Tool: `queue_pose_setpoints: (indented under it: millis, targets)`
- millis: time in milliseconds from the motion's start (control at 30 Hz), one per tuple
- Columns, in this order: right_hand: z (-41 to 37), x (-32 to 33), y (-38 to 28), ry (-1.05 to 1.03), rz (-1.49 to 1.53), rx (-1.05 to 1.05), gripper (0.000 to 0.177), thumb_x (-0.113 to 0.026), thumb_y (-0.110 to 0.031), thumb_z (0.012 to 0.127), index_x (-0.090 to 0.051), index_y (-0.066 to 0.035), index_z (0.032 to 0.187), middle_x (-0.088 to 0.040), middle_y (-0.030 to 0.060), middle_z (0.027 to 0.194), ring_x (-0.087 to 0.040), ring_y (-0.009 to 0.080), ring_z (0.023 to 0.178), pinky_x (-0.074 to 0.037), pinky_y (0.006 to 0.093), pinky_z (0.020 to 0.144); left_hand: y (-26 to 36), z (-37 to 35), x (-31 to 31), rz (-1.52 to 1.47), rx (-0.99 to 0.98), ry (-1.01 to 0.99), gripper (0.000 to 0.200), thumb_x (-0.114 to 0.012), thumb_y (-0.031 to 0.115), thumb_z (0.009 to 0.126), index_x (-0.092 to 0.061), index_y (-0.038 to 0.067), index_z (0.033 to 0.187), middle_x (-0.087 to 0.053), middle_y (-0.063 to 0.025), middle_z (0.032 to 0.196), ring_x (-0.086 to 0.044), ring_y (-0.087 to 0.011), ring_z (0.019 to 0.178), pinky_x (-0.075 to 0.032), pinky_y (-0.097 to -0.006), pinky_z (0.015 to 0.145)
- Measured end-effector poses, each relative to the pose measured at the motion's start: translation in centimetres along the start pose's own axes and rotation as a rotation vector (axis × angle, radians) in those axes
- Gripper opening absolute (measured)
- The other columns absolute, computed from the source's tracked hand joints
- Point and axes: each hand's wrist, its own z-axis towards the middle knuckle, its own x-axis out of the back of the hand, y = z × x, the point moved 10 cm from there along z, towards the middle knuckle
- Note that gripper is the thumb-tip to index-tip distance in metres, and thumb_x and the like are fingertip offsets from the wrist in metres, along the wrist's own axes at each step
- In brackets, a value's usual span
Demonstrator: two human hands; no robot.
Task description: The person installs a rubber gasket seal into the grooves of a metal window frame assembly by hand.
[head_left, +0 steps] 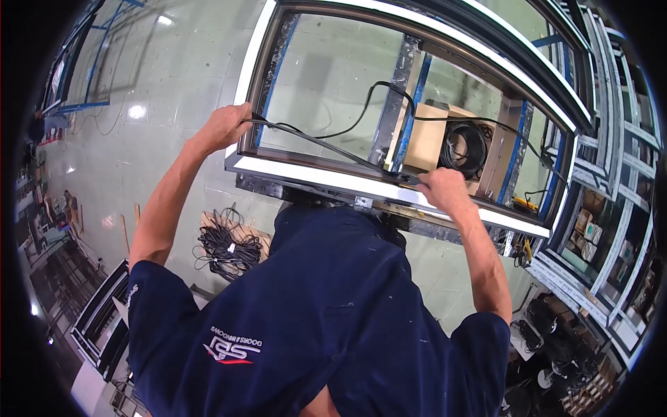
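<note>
A large window frame (333, 176), with white edges and a dark inner profile, lies flat in front of me. My left hand (231, 126) is closed around one end of a black rubber gasket strip (326, 145) at the frame's left side. The strip runs taut, slanting down to my right hand (445, 187), which pinches it over the near edge of the frame. More of the black strip loops loosely across the opening. Below the frame, a coil of black strip (467, 148) sits in an open cardboard box (425, 144).
Dark supports with blue edges (397, 104) carry the frame. A tangled bundle of black strip (229, 247) lies on the floor to the left. Other frames (615, 153) stand at the right, and a blue rack (97, 62) is at the far left.
</note>
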Motion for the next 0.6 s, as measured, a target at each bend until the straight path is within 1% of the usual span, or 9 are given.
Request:
queue_pose_setpoints:
  millis: [67,167,267,300,400,433,533,567,600]
  targets:
    - [0.3,-0.1,-0.3,-0.001,-0.001,0.014,0.023,-0.071,-0.031,0.084,-0.076,-0.009,0.085,-0.071,0.0151,0.077,-0.07,0.0346,0.077,-0.056,0.0469,0.073,0.5,0.0,0.2,-0.008,0.004,0.105,0.018,-0.064,0.011,0.085,-0.049,0.001,0.084,-0.061,-0.0214,0.08,-0.059,-0.0425,0.079,-0.046,-0.049,0.07]
    - [-1.4,0.3,2.9,-0.037,0.016,-0.056,0.023,-0.072,-0.03,0.083,-0.076,-0.008,0.083,-0.071,0.0154,0.078,-0.071,0.034,0.078,-0.057,0.0456,0.073,0.2,-0.3,0.7,-0.201,0.062,0.202,0.018,-0.066,0.012,0.083,-0.052,0.0,0.086,-0.061,-0.0153,0.077,-0.06,-0.0336,0.075,-0.046,-0.0425,0.069]
    - [0.4,-0.7,1.2,-0.158,-0.036,-0.139,0.021,-0.072,-0.029,0.083,-0.076,-0.009,0.082,-0.072,0.0146,0.079,-0.072,0.0329,0.08,-0.057,0.0446,0.072,-1.1,-0.7,-0.7,-0.556,0.166,0.178,0.015,-0.067,0.007,0.08,-0.053,0.002,0.084,-0.056,-0.0034,0.076,-0.053,-0.0156,0.073,-0.043,-0.0304,0.068]
    - [1.6,-1.2,-1.2,-0.107,-0.031,-0.084,0.023,-0.072,-0.03,0.084,-0.076,-0.008,0.083,-0.073,0.0146,0.081,-0.073,0.0324,0.081,-0.058,0.0435,0.072,-1.4,-0.5,-1.4,-0.634,0.172,0.137,0.019,-0.072,0.009,0.081,-0.054,0.003,0.082,-0.053,0.0016,0.079,-0.048,-0.008,0.076,-0.041,-0.026,0.066]
    - [2.9,-0.2,-5.0,-0.065,-0.052,-0.019,0.025,-0.072,-0.029,0.085,-0.076,-0.005,0.081,-0.073,0.0164,0.078,-0.074,0.033,0.078,-0.058,0.0431,0.073,-1.5,-0.5,-2.0,-0.767,0.225,0.015,0.024,-0.077,0.014,0.081,-0.055,0.003,0.082,-0.053,0.0008,0.08,-0.048,-0.0076,0.075,-0.04,-0.0251,0.066]
    - [2.3,-0.5,-3.7,-0.085,-0.035,-0.074,0.024,-0.072,-0.028,0.084,-0.076,-0.005,0.08,-0.073,0.0165,0.077,-0.074,0.0328,0.078,-0.059,0.0428,0.072,-1.7,-0.5,-1.9,-0.739,0.226,0.012,0.026,-0.078,0.017,0.082,-0.056,0.002,0.081,-0.052,-0.0009,0.079,-0.049,-0.0099,0.074,-0.041,-0.0264,0.066]
    - [0.2,-0.2,0.7,-0.133,-0.067,-0.091,0.016,-0.07,-0.019,0.081,-0.076,-0.005,0.08,-0.073,0.0164,0.078,-0.074,0.0315,0.077,-0.059,0.0423,0.071,0.6,-0.8,-1.2,-0.407,0.124,-0.053,0.022,-0.074,0.013,0.084,-0.057,-0.001,0.081,-0.054,-0.0068,0.082,-0.054,-0.0176,0.075,-0.044,-0.032,0.068]
    - [0.4,-0.6,0.3,-0.115,-0.094,-0.106,0.014,-0.069,-0.017,0.08,-0.075,-0.005,0.079,-0.072,0.0167,0.077,-0.074,0.0318,0.076,-0.059,0.0423,0.069,2.7,-1.1,-0.8,-0.274,-0.046,0.027,0.018,-0.068,0.014,0.088,-0.06,-0.002,0.083,-0.055,-0.0134,0.087,-0.057,-0.0282,0.084,-0.047,-0.0402,0.076]
    - [0.9,-0.5,-1.3,-0.096,-0.12,-0.121,0.012,-0.068,-0.014,0.079,-0.075,-0.005,0.077,-0.072,0.017,0.076,-0.074,0.0321,0.076,-0.059,0.0422,0.068,3.0,-0.9,-1.7,-0.152,-0.091,-0.02,0.018,-0.066,0.015,0.089,-0.061,-0.002,0.083,-0.055,-0.0144,0.088,-0.057,-0.0301,0.086,-0.047,-0.0418,0.078]
